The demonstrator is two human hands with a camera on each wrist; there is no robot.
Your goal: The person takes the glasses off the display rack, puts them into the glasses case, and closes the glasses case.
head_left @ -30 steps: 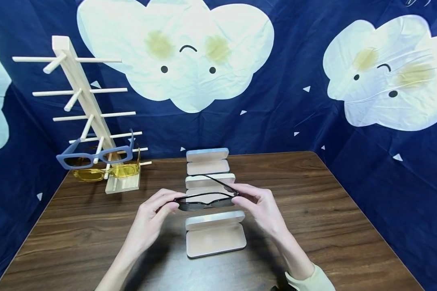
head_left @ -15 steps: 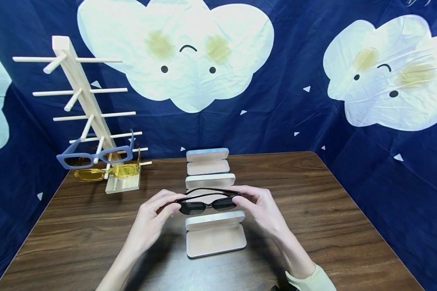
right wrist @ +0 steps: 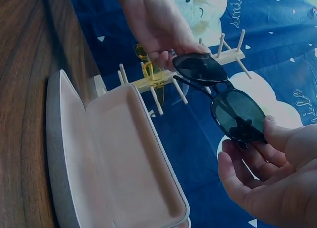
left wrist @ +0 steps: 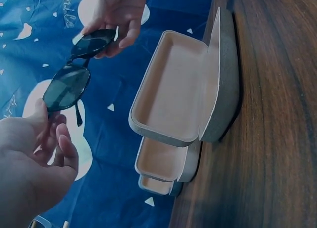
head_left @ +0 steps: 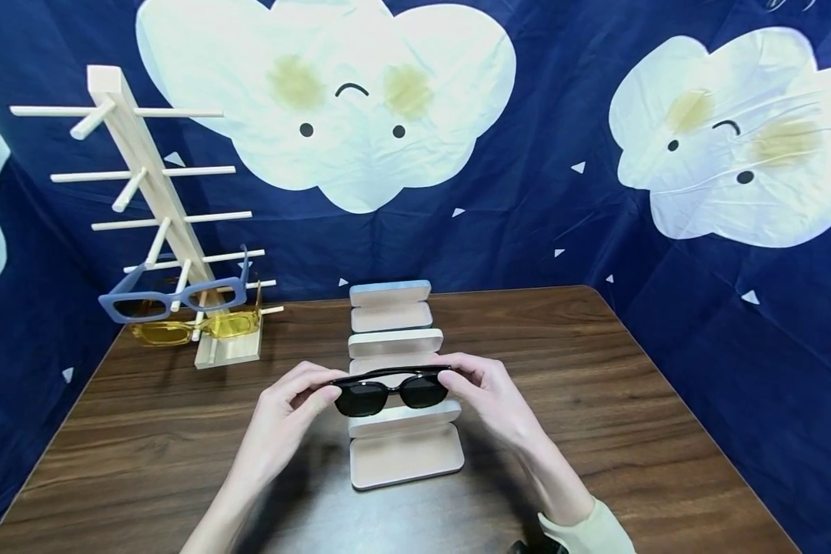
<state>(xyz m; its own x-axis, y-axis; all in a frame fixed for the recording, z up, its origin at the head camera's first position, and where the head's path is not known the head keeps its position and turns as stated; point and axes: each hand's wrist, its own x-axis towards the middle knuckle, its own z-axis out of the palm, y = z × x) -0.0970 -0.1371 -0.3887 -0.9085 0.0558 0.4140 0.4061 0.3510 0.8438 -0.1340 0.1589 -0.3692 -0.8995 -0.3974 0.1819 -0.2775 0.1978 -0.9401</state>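
Black sunglasses [head_left: 392,391] with dark lenses hang in the air above the glasses cases, lenses toward me. My left hand [head_left: 285,412] pinches one end of the frame between thumb and fingers, and my right hand [head_left: 490,398] pinches the other end. In the left wrist view the sunglasses [left wrist: 67,87] stretch between both hands, and the right wrist view shows a temple arm folded behind the lenses. Below them lies the nearest case [head_left: 407,458], its lid up and its pale lining bare. A middle case [head_left: 396,343] is partly hidden behind the sunglasses.
The farthest case [head_left: 391,315], blue-edged, also has its lid up. At the left stands a wooden peg rack [head_left: 148,177] bearing blue glasses [head_left: 173,302] and yellow glasses [head_left: 194,329]. A dark blue cloth with clouds hangs behind the wooden table [head_left: 595,431].
The right temple arm has folded in behind the frame. The sunglasses have tilted so their lenses face me more, and they sit slightly lower in view. Both hands keep their hold.
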